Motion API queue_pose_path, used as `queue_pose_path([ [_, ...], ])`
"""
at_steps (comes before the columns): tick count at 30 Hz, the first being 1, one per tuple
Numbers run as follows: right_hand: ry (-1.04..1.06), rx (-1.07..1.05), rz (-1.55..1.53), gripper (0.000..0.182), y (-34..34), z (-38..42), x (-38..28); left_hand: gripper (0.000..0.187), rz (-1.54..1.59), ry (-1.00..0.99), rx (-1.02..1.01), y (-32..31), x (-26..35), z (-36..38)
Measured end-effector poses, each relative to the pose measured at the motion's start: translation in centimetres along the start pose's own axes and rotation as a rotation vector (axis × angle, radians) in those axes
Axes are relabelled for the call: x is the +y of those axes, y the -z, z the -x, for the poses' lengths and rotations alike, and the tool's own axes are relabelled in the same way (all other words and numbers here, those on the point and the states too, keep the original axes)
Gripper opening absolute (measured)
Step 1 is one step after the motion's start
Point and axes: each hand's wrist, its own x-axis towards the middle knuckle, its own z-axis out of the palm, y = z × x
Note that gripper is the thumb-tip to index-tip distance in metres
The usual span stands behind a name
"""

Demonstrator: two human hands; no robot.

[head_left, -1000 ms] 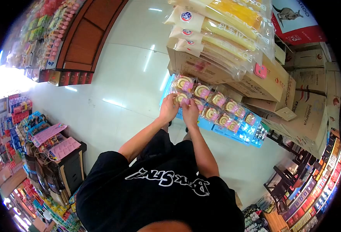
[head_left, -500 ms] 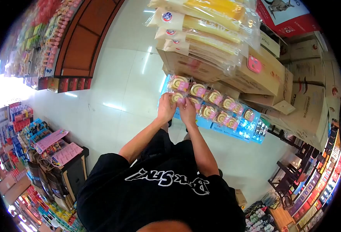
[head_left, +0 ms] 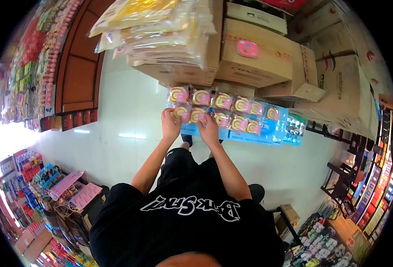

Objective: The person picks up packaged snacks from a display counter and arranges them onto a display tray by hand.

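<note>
Clear-wrapped Swiss roll slices (head_left: 223,100) with pink labels lie in two rows on a blue printed carton (head_left: 272,133). My left hand (head_left: 171,126) is at the near left corner, its fingers closed around the edge of the end wrapped Swiss roll slice (head_left: 181,114). Just to the right, my right hand (head_left: 209,130) has its thumb and fingers at the near edge of the neighbouring wrapped Swiss roll slice (head_left: 197,115). Both slices rest on the carton, in the near row. The fingers partly cover the wrappers.
Stacked yellow bags (head_left: 160,40) and cardboard boxes (head_left: 254,58) rise behind the carton. A pink package (head_left: 247,48) lies on one box. Shelves of packaged goods (head_left: 40,66) stand at the left. Pale tiled floor (head_left: 129,98) surrounds my feet.
The view has shifted right, so the boxes and carton appear further left. My hands have spread apart; the right one has moved from the end slice to the neighbouring one.
</note>
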Motion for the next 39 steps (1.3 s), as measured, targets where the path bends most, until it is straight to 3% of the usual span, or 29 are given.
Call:
queue_pose_path([
  [2, -0.050, -0.027, -0.036, 0.041, 2.9, 0.3, -0.5, 0.038, -0.008, -0.022, 0.046, -0.8, -0.3, 0.2],
  [6, -0.072, 0.187, -0.119, 0.030, 6.2, 1.0, 3.7, 0.038, -0.211, -0.055, 0.141, -1.4, 5.1, 0.3],
  [9, -0.083, 0.230, -0.096, 0.029, 9.9, 0.9, 8.8, 0.035, -0.138, -0.242, 0.053, -4.3, 7.8, 0.5],
  [10, -0.156, 0.264, -0.134, 0.031, 11.0, 0.8, 10.5, 0.032, 0.018, -0.230, 0.048, -5.0, 11.3, 0.6],
  [12, -0.182, 0.315, -0.092, 0.034, 14.2, 0.9, 12.4, 0.029, 0.135, -0.282, -0.093, -8.7, 13.8, 1.3],
  [14, -0.202, 0.402, -0.042, 0.037, 16.6, 0.8, 14.9, 0.030, 0.304, -0.195, -0.360, -12.3, 17.1, 2.0],
  [20, -0.348, 0.385, 0.132, 0.046, 22.9, -1.4, 21.5, 0.050, 0.249, 0.038, -0.786, -24.1, 23.7, 3.2],
  [23, -0.345, 0.373, 0.174, 0.051, 24.7, -3.2, 23.7, 0.056, 0.199, -0.036, -0.746, -30.1, 23.5, 3.7],
  [26, -0.324, 0.353, 0.150, 0.055, 25.4, -4.7, 25.5, 0.062, -0.064, -0.113, -0.677, -35.0, 22.2, 4.3],
  [29, -0.367, 0.243, 0.029, 0.056, 26.4, -5.3, 25.3, 0.061, -0.165, -0.092, -0.726, -36.7, 22.2, 4.1],
  [32, -0.360, 0.228, -0.038, 0.055, 25.6, -5.1, 28.0, 0.055, 0.052, -0.029, -0.880, -37.7, 21.9, 3.7],
  [39, -0.446, 0.321, -0.396, 0.039, 26.2, -2.9, 22.8, 0.046, -0.017, -0.198, -0.705, -32.1, 25.4, 5.1],
])
